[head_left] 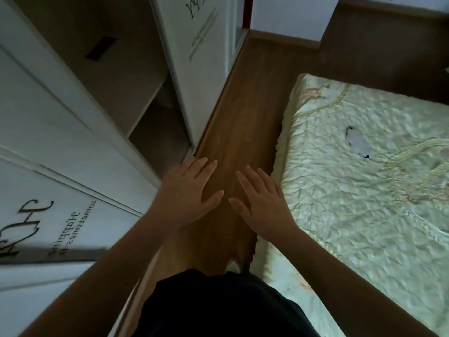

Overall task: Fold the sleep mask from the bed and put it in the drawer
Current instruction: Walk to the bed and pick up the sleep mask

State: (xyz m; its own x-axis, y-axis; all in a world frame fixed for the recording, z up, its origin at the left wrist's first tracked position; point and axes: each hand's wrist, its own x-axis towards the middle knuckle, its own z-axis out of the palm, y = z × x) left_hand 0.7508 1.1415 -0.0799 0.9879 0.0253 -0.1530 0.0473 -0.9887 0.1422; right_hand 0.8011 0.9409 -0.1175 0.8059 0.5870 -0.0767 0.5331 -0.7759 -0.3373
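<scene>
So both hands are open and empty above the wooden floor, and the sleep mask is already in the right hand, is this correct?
Not quite. The head view shows the sleep mask lying on the bed, apart from both hands. The left hand and right hand are indeed open and empty above the wooden floor.
</scene>
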